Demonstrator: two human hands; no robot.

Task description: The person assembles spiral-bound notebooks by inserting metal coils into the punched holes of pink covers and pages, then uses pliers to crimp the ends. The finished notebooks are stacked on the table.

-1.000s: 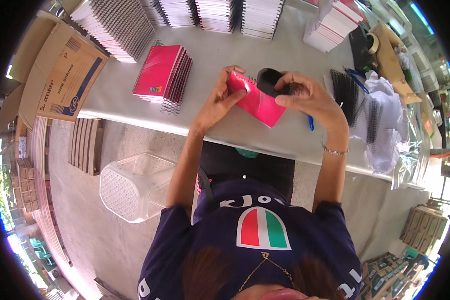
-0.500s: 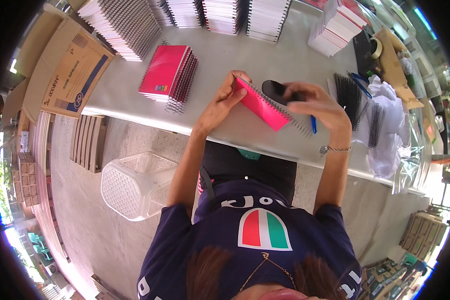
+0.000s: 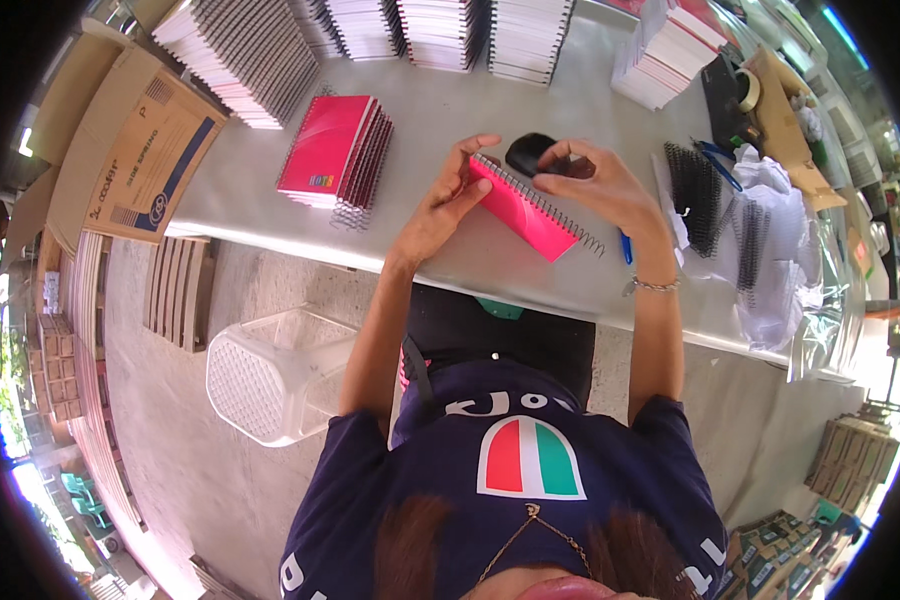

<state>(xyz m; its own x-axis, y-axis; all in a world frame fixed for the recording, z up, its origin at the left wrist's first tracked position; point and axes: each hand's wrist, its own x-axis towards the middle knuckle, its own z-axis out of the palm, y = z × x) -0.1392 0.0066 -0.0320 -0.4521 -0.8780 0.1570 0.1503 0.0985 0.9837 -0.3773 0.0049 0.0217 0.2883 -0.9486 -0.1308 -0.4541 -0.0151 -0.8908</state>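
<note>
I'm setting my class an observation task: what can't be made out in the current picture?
All in the head view:
- Notebook: its underside, hidden by its own pink cover.
- Left hand: some fingers, hidden behind the notebook.
- Black object: its right end, and whether the right hand touches it, hidden by that hand's fingers.
- Back stacks: their tops, cut off by the upper edge.

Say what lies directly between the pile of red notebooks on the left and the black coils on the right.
In the head view: the left hand holding a pink notebook, a rounded black object and the right hand.
</note>
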